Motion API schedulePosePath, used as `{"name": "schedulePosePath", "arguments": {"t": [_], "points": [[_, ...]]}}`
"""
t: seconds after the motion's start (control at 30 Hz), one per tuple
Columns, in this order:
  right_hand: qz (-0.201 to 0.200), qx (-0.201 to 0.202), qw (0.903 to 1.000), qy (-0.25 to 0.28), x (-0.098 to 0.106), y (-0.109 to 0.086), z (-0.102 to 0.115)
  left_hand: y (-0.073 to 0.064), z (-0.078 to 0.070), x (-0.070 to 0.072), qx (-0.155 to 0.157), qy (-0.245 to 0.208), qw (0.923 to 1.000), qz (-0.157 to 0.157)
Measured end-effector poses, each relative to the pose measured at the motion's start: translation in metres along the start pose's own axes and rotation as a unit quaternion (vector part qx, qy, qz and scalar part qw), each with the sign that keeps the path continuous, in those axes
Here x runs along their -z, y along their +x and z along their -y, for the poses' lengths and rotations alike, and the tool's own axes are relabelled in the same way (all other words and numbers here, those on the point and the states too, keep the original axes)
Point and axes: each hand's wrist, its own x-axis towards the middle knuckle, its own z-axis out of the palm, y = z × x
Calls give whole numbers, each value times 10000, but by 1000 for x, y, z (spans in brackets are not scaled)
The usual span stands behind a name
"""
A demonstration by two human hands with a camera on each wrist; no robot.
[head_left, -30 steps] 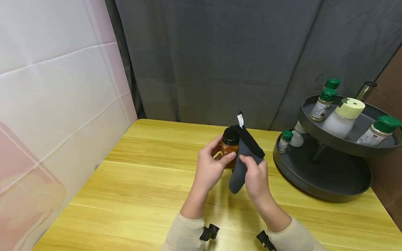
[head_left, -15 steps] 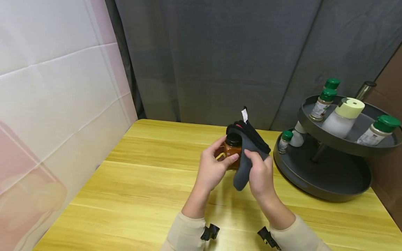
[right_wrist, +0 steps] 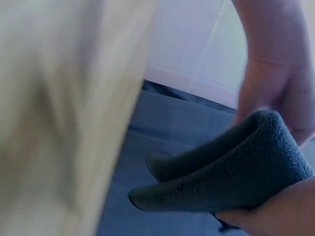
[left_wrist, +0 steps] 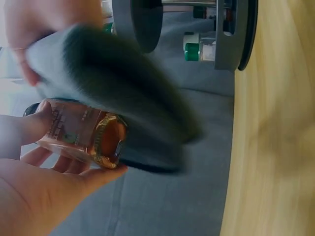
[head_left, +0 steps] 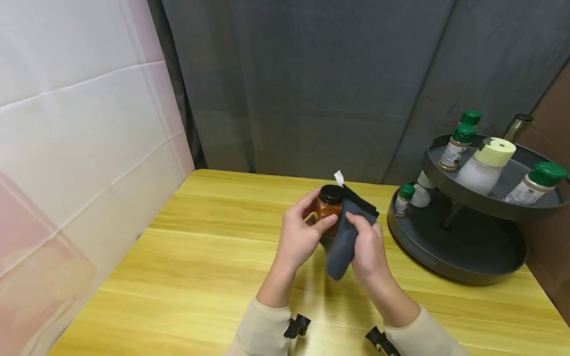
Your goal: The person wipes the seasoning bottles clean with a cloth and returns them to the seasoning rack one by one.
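Between thumb and fingers my left hand [head_left: 299,236] grips a small glass jar [head_left: 328,210] of reddish-brown contents with a black lid. The left wrist view shows the jar [left_wrist: 74,129] lying sideways in that picture, its base toward the cloth and a printed label on its side. My right hand [head_left: 367,244] pinches a folded dark grey cloth [head_left: 345,242] with black edging and a white tag, held against the jar's right side. In the right wrist view the folded cloth [right_wrist: 231,172] hides the jar. Both hands are above the wooden table.
A two-tier dark grey turntable rack [head_left: 454,257] stands at the right. Its upper tier holds green-capped spice bottles [head_left: 454,151] and a container with a pale yellow lid [head_left: 485,165]. Another green-capped bottle [head_left: 403,200] is on the lower tier. A grey curtain [head_left: 311,89] hangs behind the table [head_left: 200,277].
The cloth first rose beside the jar and curled over its lid, then slid down, leaving the black lid uncovered. The left hand with the jar shifted slightly right.
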Motion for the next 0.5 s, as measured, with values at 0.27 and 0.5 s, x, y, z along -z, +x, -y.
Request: {"name": "schedulePosePath", "arguments": {"t": [0.27,0.5], "points": [[-161,1050,9918,-709,-4,-7,-5,-2,3,0,57,-49,10000,-19],[-100,-133,9994,-304,-3,-2,-16,0,2,3,-24,137,9997,-181]]}}
